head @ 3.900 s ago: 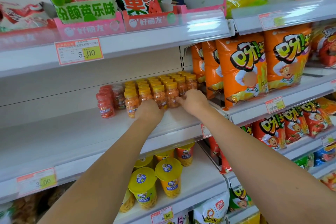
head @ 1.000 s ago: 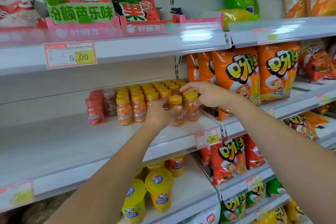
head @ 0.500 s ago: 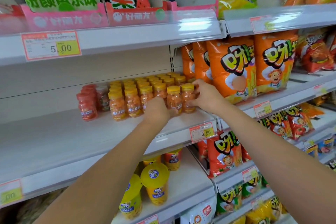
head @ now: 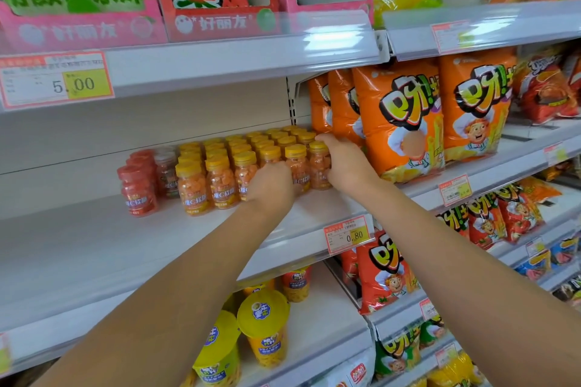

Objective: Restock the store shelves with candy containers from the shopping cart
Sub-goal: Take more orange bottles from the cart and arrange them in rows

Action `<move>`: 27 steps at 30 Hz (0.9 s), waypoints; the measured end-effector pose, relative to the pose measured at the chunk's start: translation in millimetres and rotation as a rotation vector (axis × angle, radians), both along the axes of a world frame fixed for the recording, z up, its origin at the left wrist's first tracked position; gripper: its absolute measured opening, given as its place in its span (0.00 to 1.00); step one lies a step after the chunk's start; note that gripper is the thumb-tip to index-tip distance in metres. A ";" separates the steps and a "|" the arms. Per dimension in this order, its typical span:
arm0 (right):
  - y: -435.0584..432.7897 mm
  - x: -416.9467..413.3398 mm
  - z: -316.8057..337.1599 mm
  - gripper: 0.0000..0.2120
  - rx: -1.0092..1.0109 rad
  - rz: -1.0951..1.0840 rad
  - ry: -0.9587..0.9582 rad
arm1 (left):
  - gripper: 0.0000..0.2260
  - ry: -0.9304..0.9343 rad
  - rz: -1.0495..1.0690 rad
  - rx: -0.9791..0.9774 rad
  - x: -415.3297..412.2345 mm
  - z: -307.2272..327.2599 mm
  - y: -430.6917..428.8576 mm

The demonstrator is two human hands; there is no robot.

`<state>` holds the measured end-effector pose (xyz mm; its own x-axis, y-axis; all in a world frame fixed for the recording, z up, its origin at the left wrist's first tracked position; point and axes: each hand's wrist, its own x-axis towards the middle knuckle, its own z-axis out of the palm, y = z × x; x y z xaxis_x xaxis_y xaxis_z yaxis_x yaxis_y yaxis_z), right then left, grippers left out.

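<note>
Small clear candy bottles with yellow lids (head: 220, 179) stand in tight rows on the white middle shelf (head: 94, 245). A few red-lidded bottles (head: 138, 192) stand at their left end. My left hand (head: 272, 187) grips a front-row bottle, which it mostly covers. My right hand (head: 347, 166) curls round the rightmost front bottle (head: 319, 166), thumb over the lids behind. Both bottles stand on the shelf in line with the row. The shopping cart is out of view.
Orange snack bags (head: 399, 116) stand right against the bottles on the neighbouring shelf. The upper shelf (head: 220, 56) with pink boxes overhangs the bottles. Yellow-lidded cups (head: 264, 324) sit on the shelf below. A price tag (head: 347, 234) hangs on the shelf's front edge.
A second ago each hand held a bottle just in front of the rows. Both bottles now stand on the shelf, pushed back into the front row's right end.
</note>
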<state>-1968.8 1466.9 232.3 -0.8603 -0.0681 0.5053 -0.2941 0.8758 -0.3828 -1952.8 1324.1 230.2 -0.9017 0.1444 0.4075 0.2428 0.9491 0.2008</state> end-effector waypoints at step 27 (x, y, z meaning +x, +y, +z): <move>-4.9 -6.8 9.1 0.26 -0.003 -0.058 -0.019 | 0.08 0.044 0.116 -0.080 -5.0 -2.4 6.8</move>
